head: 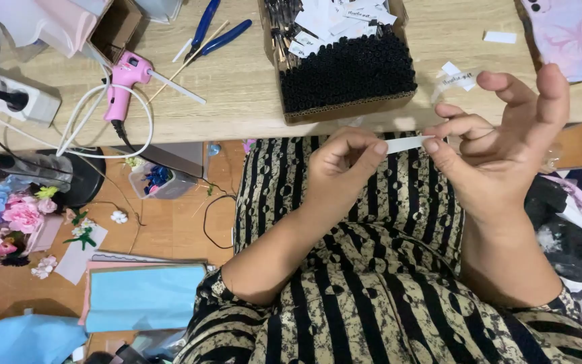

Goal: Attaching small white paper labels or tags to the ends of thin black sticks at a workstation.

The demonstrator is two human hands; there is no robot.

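Wooden tabletop (237,101) filled the upper frame. At centre, a white paper strip (405,143) was pinched between left hand (341,168) and right hand (500,152). Above, a cardboard box (345,111) of black sticks (348,67) looked mostly unlabelled, with loose labels (331,20) waiting. A pink glue gun (124,84) lay upper left.

Pink glue gun (121,84) — blue pliers (211,30) — on wooden table (237,94).

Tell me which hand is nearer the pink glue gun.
Left. The left hand is to the right of the pink glue gun; the right hand is farther right.
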